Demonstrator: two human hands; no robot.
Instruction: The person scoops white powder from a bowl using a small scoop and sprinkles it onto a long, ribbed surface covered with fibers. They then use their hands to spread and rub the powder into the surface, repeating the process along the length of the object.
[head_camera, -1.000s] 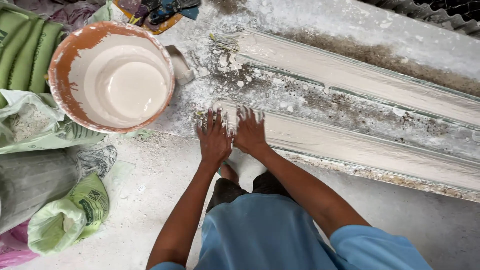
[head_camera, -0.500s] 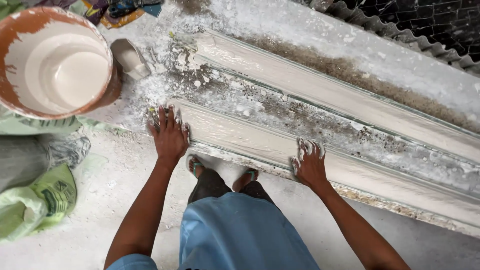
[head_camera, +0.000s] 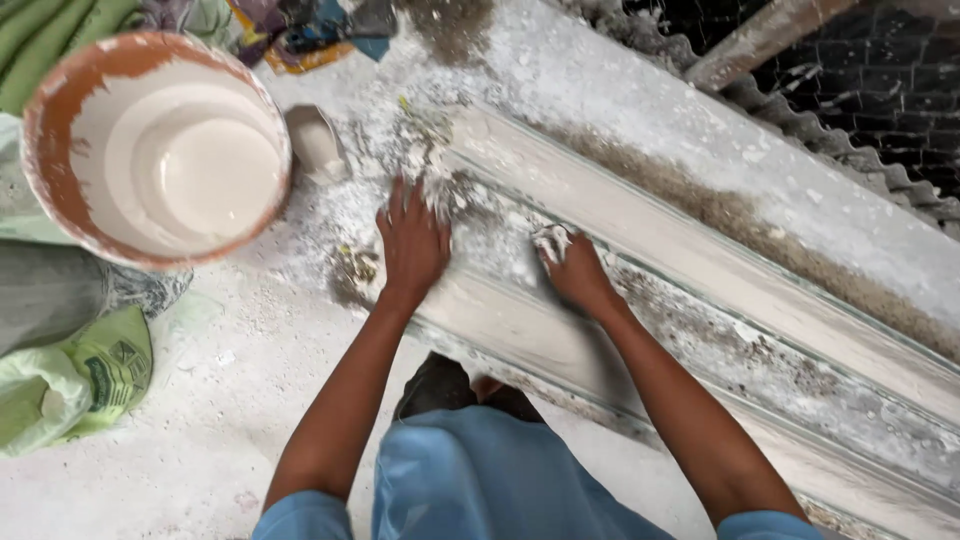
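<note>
Person is crouching on a dusty white floor (head_camera: 200, 430), looking down at both arms reaching fwd onto a long white moulding (head_camera: 700, 300) that is running diagonally from upper left to lower right. Moulding is lying on the floor right in front of the knees, w/ a second ridge of it sitting nearer the body and a groove btwn the two, full of white crumbs and grey dirt.

Left hand (head_camera: 412, 245) is lying flat, palm down, fingers spread, pressing on the left end of the moulding; it's closed on nothing. Fingertips are touching a clump of wet white plaster (head_camera: 435, 175) at that end. Right hand (head_camera: 575, 272) is sitting just beside it, a bit to the right, fingers curled over a small lump of plaster (head_camera: 550, 240); can't tell if it's actually gripping the lump or just pushing it. Hands are apart but near each other.

Left of the hands, an orange bucket (head_camera: 45, 200) is standing upright, inside coated w/ white mix. A small scoop (head_camera: 318, 145) caked in plaster is lying btwn bucket and moulding end. Green sacks (head_camera: 80, 380) are slumping at lower left, near the bucket. Blue shorts (head_camera: 480, 480) are filling the bottom centre. Corrugated sheet (head_camera: 830, 130) is leaning along the top right, behind the moulding.
</note>
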